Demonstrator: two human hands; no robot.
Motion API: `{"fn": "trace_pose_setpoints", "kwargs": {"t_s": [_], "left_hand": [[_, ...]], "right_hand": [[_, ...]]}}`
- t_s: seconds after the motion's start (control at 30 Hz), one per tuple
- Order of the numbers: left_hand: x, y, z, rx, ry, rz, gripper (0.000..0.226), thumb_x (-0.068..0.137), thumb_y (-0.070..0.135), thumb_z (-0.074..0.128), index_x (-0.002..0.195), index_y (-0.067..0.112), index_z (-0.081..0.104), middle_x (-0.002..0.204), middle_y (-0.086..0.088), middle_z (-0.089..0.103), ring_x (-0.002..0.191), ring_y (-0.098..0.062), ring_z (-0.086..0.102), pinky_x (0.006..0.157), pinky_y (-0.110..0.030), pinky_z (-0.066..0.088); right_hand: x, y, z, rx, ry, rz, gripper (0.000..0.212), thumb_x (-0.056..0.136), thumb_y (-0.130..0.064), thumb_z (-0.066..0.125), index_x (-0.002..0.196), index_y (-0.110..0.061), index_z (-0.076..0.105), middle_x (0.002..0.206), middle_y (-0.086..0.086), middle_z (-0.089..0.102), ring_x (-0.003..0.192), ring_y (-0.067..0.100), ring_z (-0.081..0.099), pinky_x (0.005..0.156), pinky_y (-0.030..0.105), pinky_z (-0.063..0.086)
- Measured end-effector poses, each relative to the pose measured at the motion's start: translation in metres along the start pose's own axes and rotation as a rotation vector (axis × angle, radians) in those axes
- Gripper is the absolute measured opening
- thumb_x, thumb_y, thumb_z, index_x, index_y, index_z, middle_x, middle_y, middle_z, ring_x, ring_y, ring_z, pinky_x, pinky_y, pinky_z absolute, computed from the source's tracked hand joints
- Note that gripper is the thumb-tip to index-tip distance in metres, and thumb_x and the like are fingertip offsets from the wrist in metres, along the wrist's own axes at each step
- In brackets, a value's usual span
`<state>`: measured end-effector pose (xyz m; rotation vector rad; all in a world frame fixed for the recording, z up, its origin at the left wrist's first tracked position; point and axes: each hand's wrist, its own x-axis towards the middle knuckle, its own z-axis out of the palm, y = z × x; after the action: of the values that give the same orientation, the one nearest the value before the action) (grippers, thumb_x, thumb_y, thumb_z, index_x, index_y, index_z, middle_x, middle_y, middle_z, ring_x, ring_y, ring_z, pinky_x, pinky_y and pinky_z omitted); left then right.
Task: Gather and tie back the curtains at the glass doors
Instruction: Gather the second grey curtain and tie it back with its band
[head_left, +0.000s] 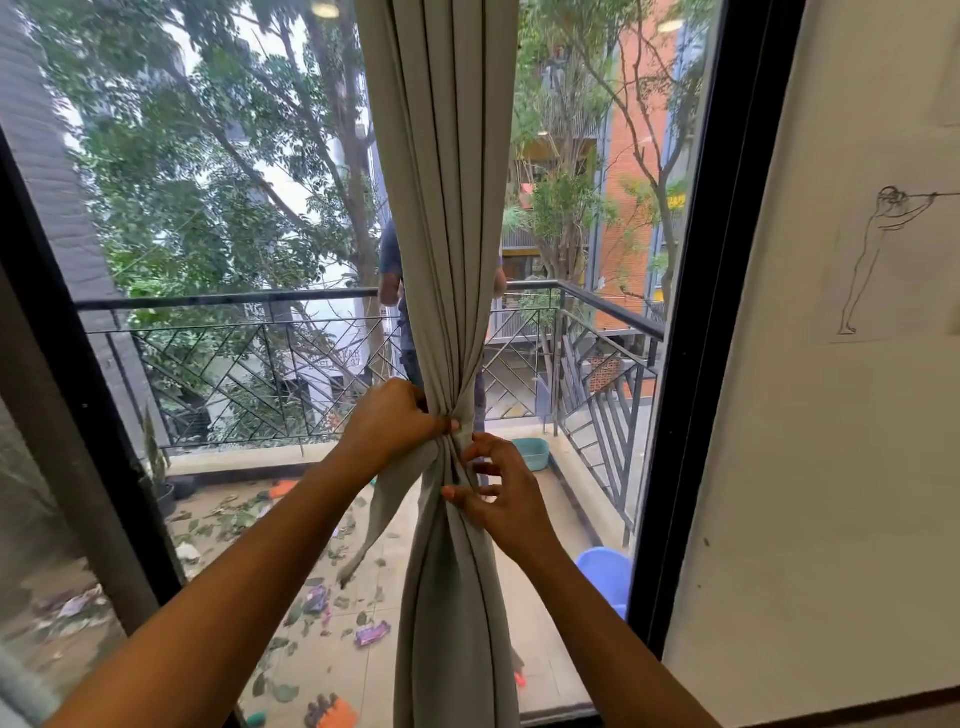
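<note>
A pale grey-green curtain (447, 208) hangs in front of the glass door (249, 260), bunched into a narrow column. It is cinched at mid height by a fabric tie of the same colour (464, 423). One loose end of the tie (379, 519) dangles to the left. My left hand (392, 418) grips the gathered folds at the cinch from the left. My right hand (496, 491) pinches the fabric just below the cinch, on the right side, with fingers partly spread.
The black door frame (691, 364) stands close on the right, with a white wall (810, 415) and a line drawing (883, 249) beyond it. Outside are a balcony railing (260, 353), fallen leaves, litter, a blue tub (605, 574) and a person partly hidden behind the curtain.
</note>
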<state>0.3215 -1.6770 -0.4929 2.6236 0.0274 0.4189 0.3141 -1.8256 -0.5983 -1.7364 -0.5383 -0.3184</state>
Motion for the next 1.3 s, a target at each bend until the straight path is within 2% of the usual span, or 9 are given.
{"fn": "trace_pose_setpoints", "kwargs": {"t_s": [0.2, 0.3, 0.5, 0.63, 0.87, 1.0, 1.1, 1.2, 1.3], "left_hand": [[0.009, 0.006, 0.003, -0.335, -0.121, -0.176, 0.047, 0.078, 0.025, 0.076, 0.118, 0.007, 0.060, 0.110, -0.012, 0.067, 0.094, -0.029, 0.065, 0.080, -0.042, 0.057], [0.012, 0.003, -0.001, -0.552, -0.277, -0.236, 0.035, 0.087, 0.014, 0.065, 0.119, 0.003, 0.056, 0.101, -0.015, 0.068, 0.085, -0.028, 0.069, 0.072, -0.041, 0.058], [0.013, -0.011, -0.012, -0.859, -0.481, -0.238, 0.035, 0.094, -0.007, 0.036, 0.112, 0.012, 0.059, 0.087, -0.016, 0.072, 0.070, -0.024, 0.072, 0.066, -0.037, 0.061], [0.010, -0.015, -0.009, -0.708, -0.458, -0.110, 0.037, 0.090, -0.007, 0.053, 0.116, 0.019, 0.058, 0.093, -0.011, 0.071, 0.082, -0.022, 0.071, 0.064, -0.031, 0.059], [0.007, -0.020, 0.017, -0.306, -0.091, 0.180, 0.050, 0.075, 0.032, 0.077, 0.120, 0.017, 0.060, 0.101, -0.002, 0.057, 0.087, -0.015, 0.056, 0.070, -0.024, 0.045], [0.006, -0.015, 0.024, -0.629, -0.161, 0.098, 0.075, 0.055, 0.051, 0.085, 0.117, 0.016, 0.060, 0.117, -0.002, 0.064, 0.110, -0.019, 0.059, 0.096, -0.038, 0.048], [0.008, -0.015, 0.034, -0.812, -0.104, 0.055, 0.095, 0.039, 0.062, 0.087, 0.116, 0.012, 0.062, 0.112, -0.007, 0.069, 0.106, -0.025, 0.065, 0.095, -0.047, 0.051], [0.008, -0.014, 0.042, -0.847, -0.019, 0.044, 0.087, 0.036, 0.059, 0.087, 0.106, 0.013, 0.065, 0.104, -0.009, 0.071, 0.100, -0.028, 0.068, 0.089, -0.044, 0.054], [0.009, -0.010, 0.047, -0.865, 0.021, 0.064, 0.076, 0.044, 0.047, 0.086, 0.107, 0.009, 0.066, 0.102, -0.010, 0.072, 0.097, -0.028, 0.069, 0.089, -0.048, 0.054]], "right_hand": [[0.006, -0.003, 0.010, -0.111, 0.046, 0.037, 0.015, 0.077, -0.037, 0.074, 0.074, -0.039, 0.059, 0.137, -0.009, 0.040, 0.120, 0.001, 0.035, 0.088, 0.007, 0.027], [0.008, -0.009, 0.009, 0.029, 0.057, 0.128, 0.018, 0.081, -0.029, 0.071, 0.069, -0.035, 0.059, 0.134, -0.011, 0.039, 0.114, 0.000, 0.035, 0.082, 0.006, 0.029], [0.021, -0.002, 0.003, 0.281, -0.021, 0.324, 0.011, 0.092, -0.024, 0.058, 0.101, -0.021, 0.063, 0.131, -0.006, 0.052, 0.117, 0.013, 0.050, 0.099, 0.024, 0.041], [0.029, -0.006, -0.005, 0.350, 0.027, 0.503, 0.041, 0.099, -0.034, 0.043, 0.134, -0.013, 0.046, 0.130, 0.010, 0.049, 0.117, 0.027, 0.047, 0.088, 0.026, 0.044], [0.047, -0.006, -0.025, 0.325, -0.003, 0.659, 0.063, 0.071, -0.062, 0.060, 0.112, -0.014, 0.064, 0.115, 0.013, 0.065, 0.109, 0.034, 0.059, 0.099, 0.052, 0.044], [0.051, -0.015, -0.037, 0.237, -0.106, 0.656, 0.062, 0.072, -0.058, 0.064, 0.110, -0.010, 0.065, 0.112, 0.015, 0.067, 0.104, 0.034, 0.062, 0.094, 0.050, 0.048], [0.045, -0.028, -0.043, 0.147, -0.117, 0.597, 0.060, 0.085, -0.058, 0.054, 0.119, -0.008, 0.059, 0.118, 0.016, 0.062, 0.107, 0.035, 0.060, 0.088, 0.044, 0.051], [0.031, -0.038, -0.046, -0.021, -0.086, 0.384, 0.056, 0.084, -0.064, 0.048, 0.110, -0.016, 0.056, 0.106, 0.007, 0.063, 0.103, 0.028, 0.061, 0.090, 0.042, 0.050], [0.025, -0.042, -0.045, -0.502, -0.021, 0.157, 0.049, 0.076, -0.063, 0.061, 0.100, -0.023, 0.048, 0.089, -0.007, 0.054, 0.080, 0.013, 0.054, 0.065, 0.026, 0.042]]}}
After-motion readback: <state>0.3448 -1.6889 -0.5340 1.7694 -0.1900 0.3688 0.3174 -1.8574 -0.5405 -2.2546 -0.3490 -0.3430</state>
